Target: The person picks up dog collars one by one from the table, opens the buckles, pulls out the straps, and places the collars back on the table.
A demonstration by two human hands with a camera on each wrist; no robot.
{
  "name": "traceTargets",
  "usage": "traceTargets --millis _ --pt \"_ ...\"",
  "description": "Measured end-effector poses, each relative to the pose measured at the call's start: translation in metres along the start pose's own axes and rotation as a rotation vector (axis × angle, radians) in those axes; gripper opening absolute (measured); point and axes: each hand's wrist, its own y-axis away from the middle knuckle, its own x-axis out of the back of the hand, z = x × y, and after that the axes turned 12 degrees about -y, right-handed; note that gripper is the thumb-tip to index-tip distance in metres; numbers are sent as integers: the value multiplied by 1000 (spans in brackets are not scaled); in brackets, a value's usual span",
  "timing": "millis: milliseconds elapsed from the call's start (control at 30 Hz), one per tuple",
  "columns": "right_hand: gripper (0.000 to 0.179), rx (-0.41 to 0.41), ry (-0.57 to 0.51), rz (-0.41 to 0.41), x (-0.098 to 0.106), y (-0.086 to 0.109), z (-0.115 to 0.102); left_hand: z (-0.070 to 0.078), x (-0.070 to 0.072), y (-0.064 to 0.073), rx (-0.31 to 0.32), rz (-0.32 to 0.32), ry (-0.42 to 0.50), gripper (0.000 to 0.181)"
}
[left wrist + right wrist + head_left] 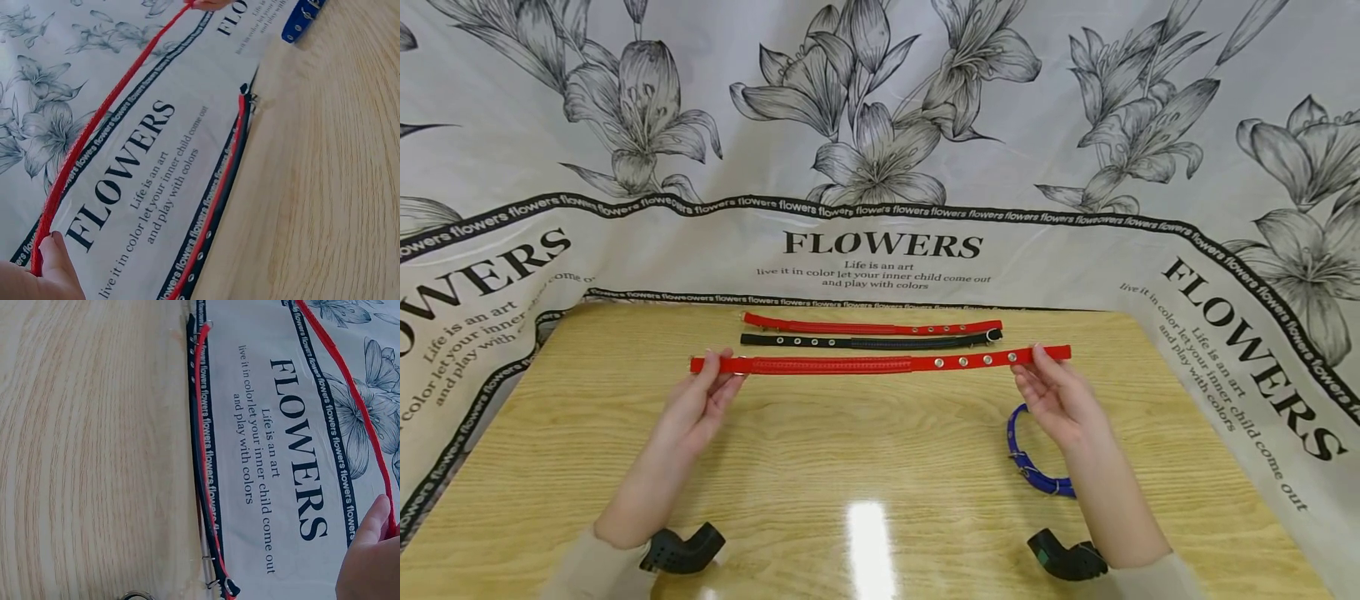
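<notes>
A red collar (831, 365) with a padded middle and several metal eyelets is stretched level above the table, held at both ends. My left hand (700, 408) pinches its buckle end between thumb and fingers. Near the eyelets, my right hand (1063, 400) pinches the other end, with a short tip sticking out past the thumb. In the left wrist view the left thumb (59, 262) presses on the strap. The right wrist view shows the right hand (369, 562) gripping the strap at the lower right.
Behind the held collar, a second red collar (842, 326) and a black collar (895, 342) lie straight, side by side, on the wooden table (775, 467). A blue collar (1037, 479) lies curled, partly hidden by my right forearm. A flower-printed cloth (880, 229) hangs at the back.
</notes>
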Motion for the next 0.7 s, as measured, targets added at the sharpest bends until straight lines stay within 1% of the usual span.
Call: traceTargets --millis 100,167,300,400,467,567,700 --pt "5 -50 -103 49 2 -4 0 -1 0 -4 20 -11 47 22" --pt "6 -81 -176 77 3 -7 0 -3 0 -7 39 -31 71 22" --pt "7 -136 -315 139 3 -10 3 -7 -3 -11 102 -107 61 29" --pt "8 -152 -374 177 4 -13 4 -10 -6 -14 141 -143 74 31" --pt "8 -154 -383 195 6 -17 5 -10 -7 -17 151 -135 104 30" --pt "8 -158 -375 220 10 -24 4 -9 -6 -23 155 -91 143 29" --pt "8 -165 -356 262 16 -37 2 -7 -2 -33 130 -42 137 30"
